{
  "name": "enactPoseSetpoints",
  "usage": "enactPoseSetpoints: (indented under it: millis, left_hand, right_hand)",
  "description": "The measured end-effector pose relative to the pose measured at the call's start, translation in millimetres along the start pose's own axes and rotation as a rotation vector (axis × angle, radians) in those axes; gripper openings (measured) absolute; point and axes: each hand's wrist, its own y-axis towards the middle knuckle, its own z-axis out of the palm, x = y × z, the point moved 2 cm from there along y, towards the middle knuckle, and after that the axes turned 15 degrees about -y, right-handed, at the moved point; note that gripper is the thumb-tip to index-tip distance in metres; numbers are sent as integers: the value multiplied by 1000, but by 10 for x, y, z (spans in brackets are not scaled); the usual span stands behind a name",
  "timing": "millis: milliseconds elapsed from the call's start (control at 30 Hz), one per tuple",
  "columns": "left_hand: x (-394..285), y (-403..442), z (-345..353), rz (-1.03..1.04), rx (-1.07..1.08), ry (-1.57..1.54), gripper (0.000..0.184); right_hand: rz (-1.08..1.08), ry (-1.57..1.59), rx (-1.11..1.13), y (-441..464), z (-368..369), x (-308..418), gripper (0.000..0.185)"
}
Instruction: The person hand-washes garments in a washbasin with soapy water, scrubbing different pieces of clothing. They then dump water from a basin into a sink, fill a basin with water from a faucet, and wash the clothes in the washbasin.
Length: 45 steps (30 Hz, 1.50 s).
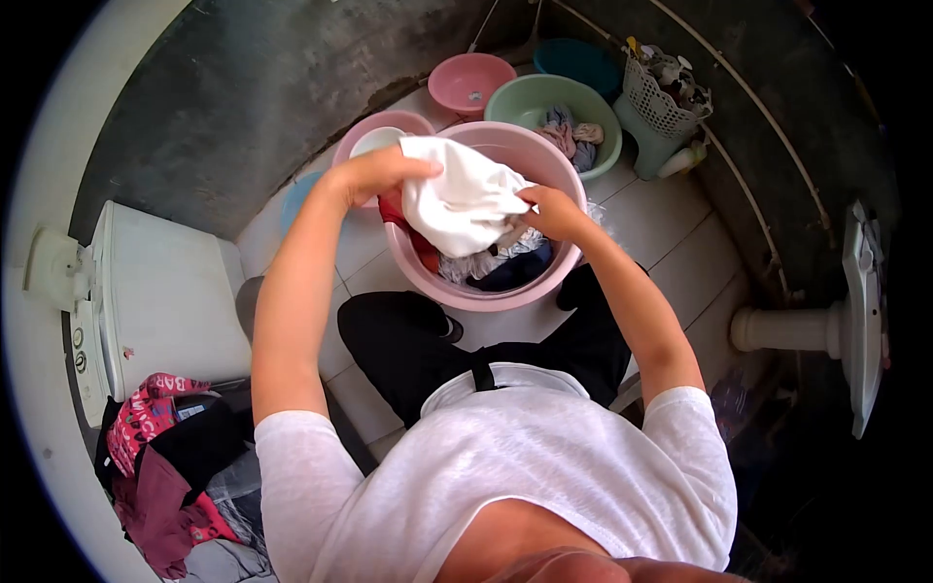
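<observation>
White cloth [457,199] is clamped in left hand [374,177] and right hand [556,214]; pink tub [486,299] below grip. Likely limp, wet-heavy; best held by edges.

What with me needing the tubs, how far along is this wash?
Perhaps done: laundry in the green basin. In hand: white cloth, in left hand and right hand over the large pink tub. Apparently left: clothes beneath it, maybe the pile beside the machine.

L hand [389,173] & R hand [553,211] gripping, both out fwd.
</observation>
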Motion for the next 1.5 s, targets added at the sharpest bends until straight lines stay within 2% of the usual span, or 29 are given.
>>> enactPoseSetpoints:
  millis: [67,100,133,167,200,233,267,300,400,433,600,667,700,800,1000,1067,1100,1133,1200,1233,1267,1333,1367,1400,1467,1500]
  left_hand:
    - [613,452,-312,-546,-125,711,54]
    - [963,750,-473,-460,-107,795,58]
    - [1279,1003,-608,-372,-89,876,62]
    - [1464,1174,-609,-227,-272,721,65]
    - [1618,1322,-525,-83,-453,560,70]
    - [1762,1456,-427,-44,-593,510,76]
    - [1798,1558,-326,-166,-652,498,85]
    - [1916,1678,-281,-187,-697,457,85]
    - [2437,2023,-228,-246,-702,362,82]
    - [2350,2033,-220,-323,-628,393,81]
    - [2901,2693,-574,-353,-466,351,75]
    - [3055,2898,-638,-362,-397,341,72]
    - [3135,2991,-652,-365,-368,339,71]
    - [3323,3173,-676,-379,-293,346,67]
    - [3426,3382,-765,-323,-254,357,60]
    - [3436,3394,-847,-236,-233,321,58]
    - [3412,3415,-903,-149,-230,252,57]
    - [3432,3407,-949,-39,-261,87,56]
    - [3078,2944,-838,143,-507,-383,46]
    - [2453,2511,-675,97,-545,-480,40]
    - [2382,2422,-663,106,-547,-477,40]
    - [2255,2242,-650,254,-477,-316,35]
    - [2003,1978,-587,382,-468,-180,31]
    - [1971,1814,-558,387,-467,-179,31]
    - [1939,1528,-487,641,-451,173,32]
    - [2040,1488,-449,740,-463,303,34]
  right_hand:
    - [203,25,-1,-97,406,-386,41]
    - [208,26,8,-59,533,-457,41]
    - [305,138,-36,-19,635,-535,54]
    - [404,250,-78,19,713,-592,68]
    - [408,251,-68,82,749,-546,68]
    - [504,121,3,155,763,-443,81]
    - [598,-12,75,244,790,-414,95]
    - [617,-23,148,355,955,-519,107]
    - [686,-55,204,490,1241,-613,106]
    - [631,-191,168,503,1570,-829,106]
    - [637,-162,232,765,1802,-1116,103]
    - [725,-76,356,910,1763,-1140,95]
    - [731,-194,374,967,1732,-1129,85]
    - [690,-90,399,1068,1795,-1286,83]
    - [674,-62,290,1135,2008,-1625,66]
    - [726,5,371,1221,1633,-1421,68]
    - [616,45,133,1159,1723,-1482,63]
    - [604,41,116,1161,1636,-1416,63]
    - [616,491,-9,1037,1403,-1130,44]
    - [631,497,-87,994,1261,-969,36]
    - [623,496,-92,949,1141,-862,36]
    - [456,558,-145,776,881,-581,43]
    - [331,416,-177,703,553,-278,42]
    - [248,194,-267,547,635,-309,43]
    - [106,-61,-388,318,703,-113,44]
    - [80,-60,-298,250,750,-41,44]
